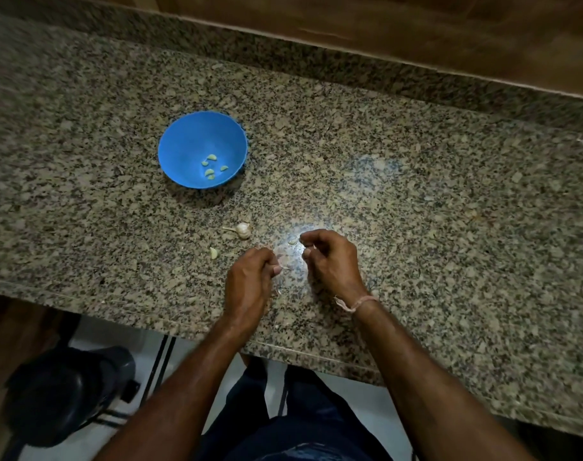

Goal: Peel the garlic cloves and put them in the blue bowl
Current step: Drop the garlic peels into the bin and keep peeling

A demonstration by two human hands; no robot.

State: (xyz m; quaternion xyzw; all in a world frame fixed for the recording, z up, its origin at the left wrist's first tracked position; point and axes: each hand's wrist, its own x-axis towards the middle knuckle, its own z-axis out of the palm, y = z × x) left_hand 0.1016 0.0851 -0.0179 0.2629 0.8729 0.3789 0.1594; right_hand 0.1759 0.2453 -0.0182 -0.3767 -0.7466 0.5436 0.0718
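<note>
A speckled granite tabletop, polished enough to throw back a bright patch of light, is carrying everything here. A round blue bowl of smooth plastic is sitting toward the left, well apart from the hands, and four or so small, pale, curved peeled cloves are lying at its bottom. Nearer the person, a papery garlic bulb with a thin dry stalk is resting on the stone, and one loose clove is lying just below and left of it.

The left hand is hovering low over the near edge with its fingers curled tight; a thin sliver of pale skin is sticking out by the thumb, though what else it is gripping cannot be told. The right hand is curling beside it, fingertips pinching a small pale piece, seemingly a clove or its skin. A frayed thread band is circling the right wrist.
</note>
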